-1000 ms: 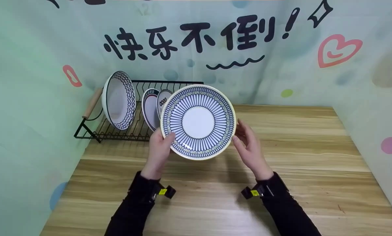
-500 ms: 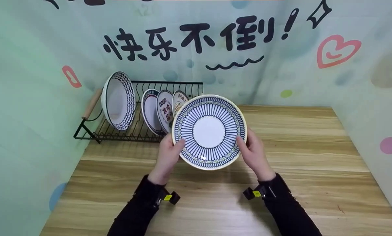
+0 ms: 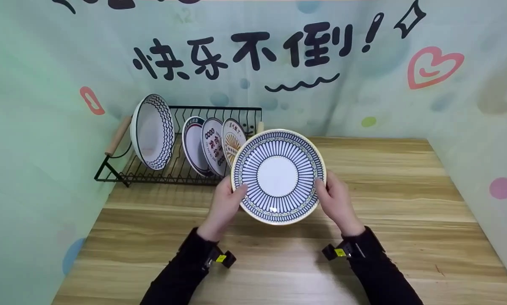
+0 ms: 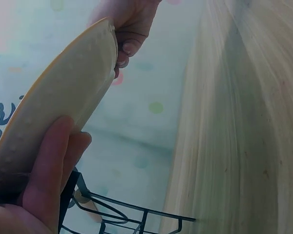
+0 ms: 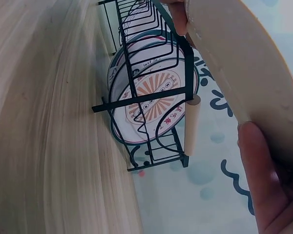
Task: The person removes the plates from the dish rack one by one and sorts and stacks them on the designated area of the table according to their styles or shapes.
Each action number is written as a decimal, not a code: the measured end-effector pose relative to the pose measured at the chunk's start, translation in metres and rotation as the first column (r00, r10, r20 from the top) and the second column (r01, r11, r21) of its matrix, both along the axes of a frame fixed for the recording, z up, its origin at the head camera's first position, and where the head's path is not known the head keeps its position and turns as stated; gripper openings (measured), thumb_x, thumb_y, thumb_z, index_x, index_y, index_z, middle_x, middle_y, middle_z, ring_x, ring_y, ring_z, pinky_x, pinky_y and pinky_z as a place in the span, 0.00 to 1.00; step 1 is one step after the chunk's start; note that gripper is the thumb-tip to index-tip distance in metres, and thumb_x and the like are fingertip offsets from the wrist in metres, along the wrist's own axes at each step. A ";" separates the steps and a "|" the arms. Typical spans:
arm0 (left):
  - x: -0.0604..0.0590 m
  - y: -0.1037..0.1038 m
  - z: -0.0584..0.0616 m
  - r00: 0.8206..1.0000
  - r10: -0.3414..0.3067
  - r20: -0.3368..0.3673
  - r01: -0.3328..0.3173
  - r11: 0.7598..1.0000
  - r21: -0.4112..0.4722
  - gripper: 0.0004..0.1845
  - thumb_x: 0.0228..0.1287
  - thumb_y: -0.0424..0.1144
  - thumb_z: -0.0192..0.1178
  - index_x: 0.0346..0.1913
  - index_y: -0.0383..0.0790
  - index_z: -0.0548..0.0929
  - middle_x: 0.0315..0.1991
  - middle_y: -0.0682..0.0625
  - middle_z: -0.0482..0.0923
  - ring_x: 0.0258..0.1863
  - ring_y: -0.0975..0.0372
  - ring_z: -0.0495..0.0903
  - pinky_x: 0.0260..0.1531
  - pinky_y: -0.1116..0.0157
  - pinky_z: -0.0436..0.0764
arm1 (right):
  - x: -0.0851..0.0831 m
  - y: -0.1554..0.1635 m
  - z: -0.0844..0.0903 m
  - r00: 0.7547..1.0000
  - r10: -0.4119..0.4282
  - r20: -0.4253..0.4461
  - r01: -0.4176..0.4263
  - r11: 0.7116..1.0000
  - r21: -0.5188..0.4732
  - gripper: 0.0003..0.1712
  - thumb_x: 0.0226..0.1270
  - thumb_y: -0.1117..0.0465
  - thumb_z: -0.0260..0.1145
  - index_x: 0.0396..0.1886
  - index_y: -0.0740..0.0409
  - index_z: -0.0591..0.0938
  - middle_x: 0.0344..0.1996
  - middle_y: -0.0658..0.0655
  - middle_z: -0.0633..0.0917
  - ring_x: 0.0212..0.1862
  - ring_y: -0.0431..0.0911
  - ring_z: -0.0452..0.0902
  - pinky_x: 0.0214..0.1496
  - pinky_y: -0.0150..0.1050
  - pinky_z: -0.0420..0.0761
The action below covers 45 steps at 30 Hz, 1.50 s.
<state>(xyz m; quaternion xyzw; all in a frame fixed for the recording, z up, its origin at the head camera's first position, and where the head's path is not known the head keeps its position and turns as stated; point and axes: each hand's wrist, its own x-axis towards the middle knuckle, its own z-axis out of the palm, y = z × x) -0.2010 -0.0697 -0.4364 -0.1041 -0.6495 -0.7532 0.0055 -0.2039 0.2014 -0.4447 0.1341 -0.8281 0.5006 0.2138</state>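
Both hands hold a plate (image 3: 278, 176) between them, above the table (image 3: 397, 203), its striped blue-and-white face tilted up toward the person. The left hand (image 3: 226, 203) grips the plate's left rim, thumb on the patterned face and fingers (image 4: 46, 180) curled behind the pale underside. The right hand (image 3: 338, 202) grips the opposite rim in the same way, thumb in front and fingers behind. Just beyond the left hand, a black wire rack (image 3: 181, 169) stands on the table, with a large bowl (image 3: 151, 131) and three smaller plates (image 3: 213, 146) set on edge in its slots. The rack's wooden handle (image 5: 191, 124) shows near the right hand's plate edge.
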 end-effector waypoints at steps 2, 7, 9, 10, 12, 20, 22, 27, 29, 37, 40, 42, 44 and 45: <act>0.000 0.001 0.000 1.000 -0.002 -0.025 0.002 0.999 -0.033 0.21 0.68 0.25 0.50 0.62 0.21 0.70 0.48 0.31 0.81 0.41 0.50 0.85 0.43 0.58 0.86 | 0.000 0.002 0.000 1.000 -0.018 -0.010 0.018 1.000 0.013 0.09 0.73 0.69 0.55 0.39 0.68 0.81 0.23 0.53 0.79 0.25 0.41 0.71 0.24 0.29 0.71; 0.001 0.003 0.001 0.996 -0.030 -0.081 0.022 0.995 -0.102 0.20 0.68 0.27 0.52 0.61 0.21 0.72 0.46 0.32 0.82 0.41 0.50 0.85 0.42 0.60 0.86 | 0.000 0.005 0.001 0.999 -0.040 0.003 0.040 0.999 -0.016 0.09 0.73 0.69 0.55 0.38 0.68 0.81 0.22 0.53 0.78 0.25 0.41 0.71 0.25 0.29 0.71; 0.001 0.004 0.001 0.994 -0.051 -0.093 0.040 0.993 -0.114 0.21 0.69 0.27 0.53 0.62 0.21 0.71 0.48 0.32 0.81 0.42 0.48 0.85 0.44 0.60 0.85 | 0.000 0.007 0.001 0.999 -0.045 0.016 0.045 0.999 -0.030 0.10 0.73 0.68 0.55 0.38 0.68 0.82 0.22 0.53 0.79 0.25 0.40 0.72 0.25 0.28 0.72; 0.001 0.004 0.001 0.994 -0.060 -0.096 0.048 0.991 -0.122 0.21 0.69 0.28 0.53 0.63 0.22 0.70 0.49 0.32 0.81 0.43 0.48 0.85 0.45 0.60 0.85 | 0.001 0.008 0.002 0.999 -0.049 0.020 0.050 0.998 -0.033 0.10 0.73 0.68 0.55 0.37 0.68 0.81 0.22 0.53 0.79 0.25 0.40 0.72 0.25 0.28 0.72; 0.001 0.004 0.001 0.993 -0.076 -0.091 0.064 0.989 -0.133 0.23 0.70 0.29 0.54 0.65 0.23 0.69 0.51 0.33 0.80 0.46 0.48 0.84 0.47 0.60 0.84 | 0.001 0.009 0.004 0.998 -0.056 0.029 0.057 0.997 -0.043 0.09 0.73 0.68 0.55 0.36 0.68 0.81 0.22 0.53 0.78 0.25 0.40 0.72 0.25 0.28 0.72; 0.006 0.004 0.004 0.983 -0.161 -0.083 0.144 0.974 -0.175 0.24 0.72 0.33 0.55 0.67 0.26 0.68 0.51 0.35 0.80 0.45 0.49 0.84 0.45 0.60 0.85 | 0.012 0.010 0.020 0.995 -0.070 0.077 0.075 0.995 -0.068 0.09 0.72 0.71 0.55 0.38 0.72 0.81 0.24 0.59 0.80 0.25 0.39 0.72 0.25 0.26 0.73; 0.007 0.003 0.005 0.980 -0.179 -0.092 0.158 0.967 -0.200 0.25 0.72 0.34 0.56 0.67 0.26 0.68 0.51 0.36 0.80 0.45 0.50 0.83 0.44 0.60 0.85 | 0.013 0.011 0.022 0.993 -0.077 0.084 0.082 0.995 -0.062 0.09 0.72 0.71 0.55 0.38 0.72 0.80 0.24 0.59 0.80 0.25 0.38 0.72 0.25 0.26 0.73; 0.010 -0.001 0.005 0.970 -0.220 -0.104 0.186 0.945 -0.269 0.25 0.72 0.35 0.57 0.66 0.25 0.68 0.52 0.36 0.80 0.44 0.51 0.84 0.43 0.58 0.86 | 0.009 0.023 0.014 0.993 -0.085 0.084 0.092 0.992 -0.082 0.09 0.73 0.69 0.56 0.39 0.71 0.81 0.25 0.58 0.81 0.25 0.38 0.73 0.25 0.26 0.74; 0.012 -0.003 0.005 0.970 -0.224 -0.088 0.193 0.943 -0.272 0.25 0.72 0.34 0.57 0.65 0.24 0.67 0.51 0.34 0.79 0.44 0.50 0.84 0.42 0.58 0.86 | 0.009 0.027 0.012 0.993 -0.084 0.084 0.093 0.991 -0.099 0.10 0.73 0.69 0.56 0.40 0.71 0.82 0.25 0.59 0.82 0.25 0.38 0.74 0.25 0.26 0.75; 0.020 -0.015 0.012 0.981 -0.179 -0.074 0.138 0.914 -0.381 0.30 0.70 0.37 0.60 0.67 0.23 0.65 0.53 0.32 0.78 0.46 0.45 0.82 0.44 0.63 0.85 | 0.011 0.041 0.010 0.985 -0.088 0.149 0.111 0.982 -0.152 0.13 0.73 0.68 0.55 0.46 0.72 0.82 0.31 0.64 0.84 0.28 0.38 0.79 0.29 0.28 0.80; 0.022 -0.021 0.014 0.980 -0.174 -0.098 0.116 0.896 -0.428 0.29 0.70 0.38 0.60 0.67 0.24 0.65 0.53 0.34 0.79 0.45 0.48 0.83 0.47 0.64 0.84 | 0.012 0.047 0.009 0.980 -0.103 0.173 0.131 0.979 -0.155 0.15 0.74 0.68 0.54 0.49 0.73 0.82 0.33 0.65 0.84 0.29 0.38 0.79 0.31 0.28 0.81; 0.023 -0.025 0.014 0.979 -0.171 -0.114 0.101 0.884 -0.457 0.29 0.70 0.39 0.60 0.67 0.25 0.66 0.53 0.35 0.79 0.46 0.50 0.83 0.48 0.64 0.83 | 0.012 0.050 0.008 0.977 -0.116 0.178 0.143 0.978 -0.150 0.15 0.74 0.68 0.54 0.50 0.74 0.81 0.33 0.65 0.84 0.29 0.38 0.79 0.31 0.27 0.81; 0.024 -0.029 0.014 0.979 -0.163 -0.121 0.085 0.871 -0.483 0.30 0.70 0.39 0.60 0.67 0.25 0.66 0.53 0.36 0.80 0.46 0.51 0.82 0.49 0.64 0.82 | 0.013 0.053 0.007 0.976 -0.124 0.177 0.151 0.977 -0.149 0.14 0.73 0.68 0.54 0.48 0.74 0.82 0.32 0.64 0.84 0.28 0.38 0.79 0.29 0.27 0.80; 0.024 -0.031 0.014 0.980 -0.159 -0.121 0.079 0.865 -0.496 0.30 0.70 0.40 0.60 0.67 0.25 0.66 0.53 0.36 0.80 0.47 0.52 0.82 0.49 0.64 0.82 | 0.013 0.055 0.007 0.976 -0.127 0.178 0.155 0.976 -0.151 0.14 0.73 0.68 0.54 0.47 0.74 0.82 0.31 0.64 0.83 0.28 0.38 0.78 0.29 0.27 0.80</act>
